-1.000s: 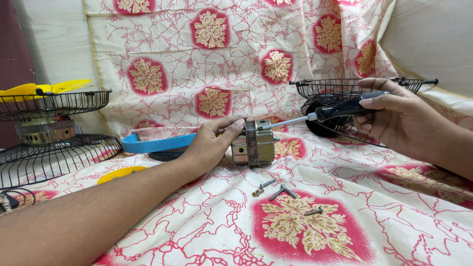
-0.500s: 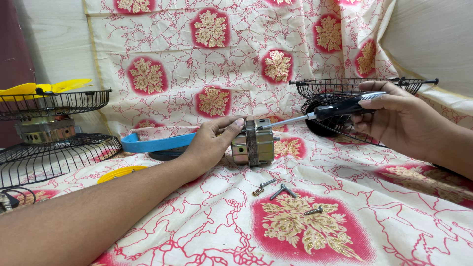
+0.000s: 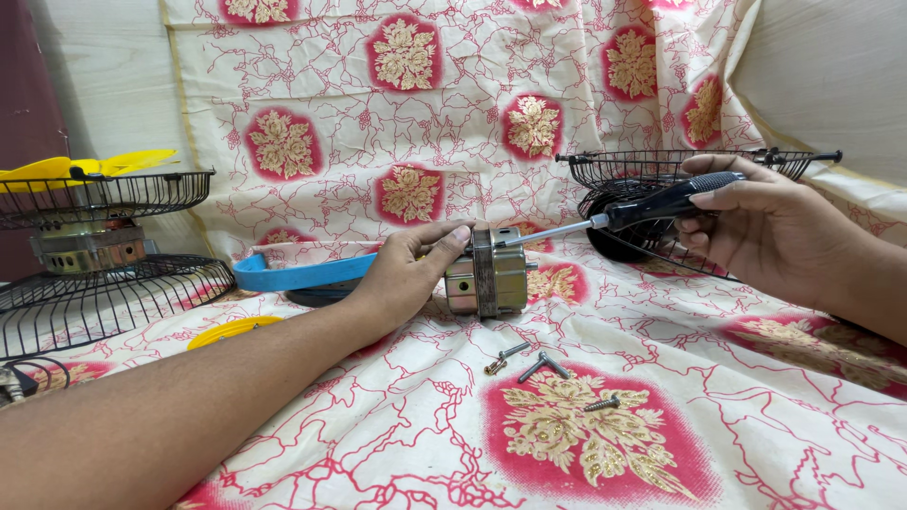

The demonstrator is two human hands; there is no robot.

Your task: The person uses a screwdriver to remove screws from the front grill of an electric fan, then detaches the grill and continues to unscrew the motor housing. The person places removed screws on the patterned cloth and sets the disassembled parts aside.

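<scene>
Nearest me I see loose screws (image 3: 540, 368) already out on the patterned cloth (image 3: 718, 416), so I judge removal partly done, while my left hand (image 3: 402, 274) clasps the fan motor (image 3: 487, 273) mid-cloth and my right hand (image 3: 765, 222) grips a screwdriver (image 3: 628, 213) whose tip meets its top edge, before a wire guard (image 3: 661, 179).

My left hand (image 3: 408, 274) lies palm-down at the end of a long bare forearm stretched in from the lower left, fingers curled in a grip. My right hand (image 3: 765, 227) is raised, wrist bent, fingers wrapped closed.
</scene>
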